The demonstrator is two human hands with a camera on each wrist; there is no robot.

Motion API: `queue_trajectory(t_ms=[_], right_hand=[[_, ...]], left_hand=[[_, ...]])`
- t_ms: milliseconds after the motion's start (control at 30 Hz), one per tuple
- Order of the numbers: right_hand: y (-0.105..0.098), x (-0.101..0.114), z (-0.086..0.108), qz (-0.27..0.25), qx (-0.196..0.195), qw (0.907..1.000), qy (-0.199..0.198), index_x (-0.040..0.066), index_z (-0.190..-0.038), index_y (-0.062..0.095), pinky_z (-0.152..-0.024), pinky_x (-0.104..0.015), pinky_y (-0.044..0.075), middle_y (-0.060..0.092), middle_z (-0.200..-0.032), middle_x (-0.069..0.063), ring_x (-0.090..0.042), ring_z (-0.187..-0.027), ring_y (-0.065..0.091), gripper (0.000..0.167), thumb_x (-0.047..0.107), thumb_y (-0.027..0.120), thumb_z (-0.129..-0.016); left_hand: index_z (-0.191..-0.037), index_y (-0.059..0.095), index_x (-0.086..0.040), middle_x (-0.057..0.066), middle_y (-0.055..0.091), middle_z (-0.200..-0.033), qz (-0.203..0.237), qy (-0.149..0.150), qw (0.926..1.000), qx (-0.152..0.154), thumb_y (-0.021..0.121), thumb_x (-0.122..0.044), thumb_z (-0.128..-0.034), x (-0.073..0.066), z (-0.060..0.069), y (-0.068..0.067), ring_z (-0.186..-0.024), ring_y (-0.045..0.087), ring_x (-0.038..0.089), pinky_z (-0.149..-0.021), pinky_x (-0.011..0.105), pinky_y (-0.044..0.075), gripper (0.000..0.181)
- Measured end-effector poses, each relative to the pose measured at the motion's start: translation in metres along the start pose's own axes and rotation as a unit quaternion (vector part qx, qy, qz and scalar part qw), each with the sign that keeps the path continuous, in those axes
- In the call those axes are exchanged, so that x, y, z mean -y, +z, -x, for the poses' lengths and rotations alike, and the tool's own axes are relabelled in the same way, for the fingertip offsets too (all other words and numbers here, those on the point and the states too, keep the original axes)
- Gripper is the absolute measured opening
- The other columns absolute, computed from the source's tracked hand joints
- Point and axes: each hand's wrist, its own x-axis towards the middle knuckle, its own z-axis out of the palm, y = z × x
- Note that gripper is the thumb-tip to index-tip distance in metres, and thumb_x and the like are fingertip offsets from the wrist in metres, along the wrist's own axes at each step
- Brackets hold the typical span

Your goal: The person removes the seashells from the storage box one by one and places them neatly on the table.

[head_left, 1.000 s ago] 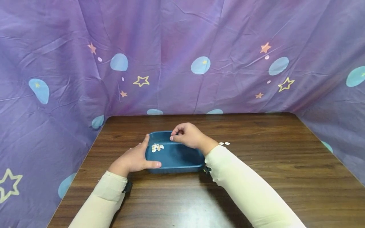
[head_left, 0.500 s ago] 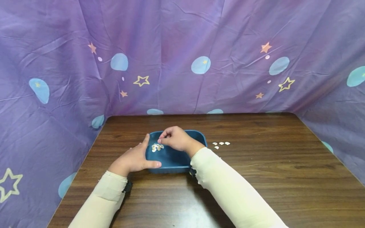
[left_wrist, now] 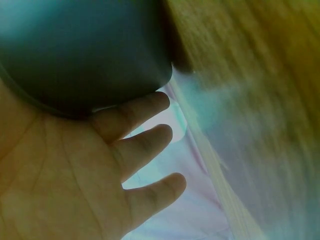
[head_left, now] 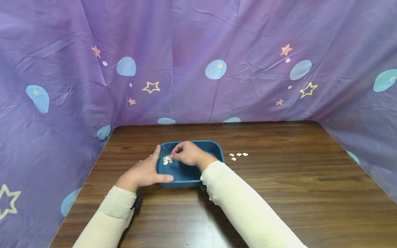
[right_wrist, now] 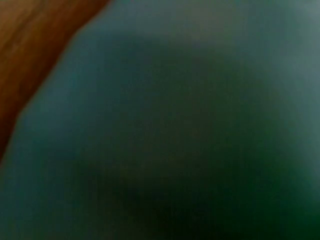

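In the head view a blue tray (head_left: 186, 175) lies on the wooden table, with several small white and tan shell-like pieces (head_left: 166, 161) at its left inside. The left hand (head_left: 141, 174) spans the tray's left end, thumb over the near rim and index finger by the far corner. Its other fingers (left_wrist: 145, 145) are spread and straight beneath the tray wall in the left wrist view. Inside the tray, the right hand (head_left: 190, 154) pinches at the right edge of the pieces, thumb and index finger together on a white one, partly hidden.
Several white pieces (head_left: 238, 154) lie on the table (head_left: 279, 186) just right of the tray. A purple patterned cloth (head_left: 186, 100) hangs behind the table and along both sides. The right wrist view shows only blurred dark blue-green surface and some skin.
The right hand has moved left and down across the tray to the pieces, uncovering the tray's right end and the pieces on the table. The left hand stays at the tray.
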Motion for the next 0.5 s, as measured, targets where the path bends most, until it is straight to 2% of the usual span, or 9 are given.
queue_trajectory(t_ms=[133, 267, 367, 500], right_hand=[[0.0045, -0.0025, -0.0012, 0.044, 0.03, 0.9984, 0.017, 0.014, -0.12, 0.076, -0.098, -0.036, 0.053, 0.075, -0.112, -0.002, -0.016, -0.102, 0.064, 0.028, 0.03, 0.074, -0.097], [0.0072, -0.0039, -0.0016, 0.068, 0.053, 0.9961, 0.022, 0.014, -0.133, 0.071, -0.114, -0.042, 0.046, 0.072, -0.133, -0.006, -0.021, -0.123, 0.062, 0.038, 0.028, 0.074, -0.098], [0.0077, -0.0043, -0.0012, 0.068, 0.063, 0.9952, 0.033, 0.015, -0.137, 0.07, -0.117, -0.044, 0.044, 0.068, -0.141, -0.006, -0.023, -0.131, 0.06, 0.042, 0.026, 0.075, -0.097], [0.0068, -0.004, -0.0005, 0.08, 0.069, 0.9936, 0.04, 0.017, -0.137, 0.071, -0.118, -0.043, 0.043, 0.067, -0.143, -0.004, -0.023, -0.134, 0.059, 0.04, 0.028, 0.075, -0.098]], left_hand=[[-0.166, -0.011, 0.001, 0.037, 0.024, -0.166, -0.004, 0.006, 1.0, -0.003, 0.076, -0.069, -0.086, 0.0004, 0.0002, -0.0004, -0.15, 0.034, 0.055, -0.118, 0.071, 0.031, 0.137], [-0.166, -0.012, 0.001, 0.037, 0.024, -0.166, -0.005, 0.003, 1.0, -0.002, 0.076, -0.069, -0.0858, 0.0007, 0.0009, 0.0002, -0.151, 0.033, 0.055, -0.119, 0.07, 0.031, 0.138], [-0.166, -0.012, 0.0, 0.036, 0.022, -0.167, -0.003, -0.002, 1.0, 0.0, 0.075, -0.069, -0.0859, 0.001, 0.001, 0.0003, -0.152, 0.031, 0.055, -0.12, 0.07, 0.03, 0.137], [-0.167, -0.013, -0.001, 0.035, 0.022, -0.168, -0.001, -0.005, 1.0, 0.001, 0.074, -0.07, -0.0859, 0.0007, 0.0007, 0.0002, -0.152, 0.031, 0.055, -0.119, 0.071, 0.029, 0.138]])
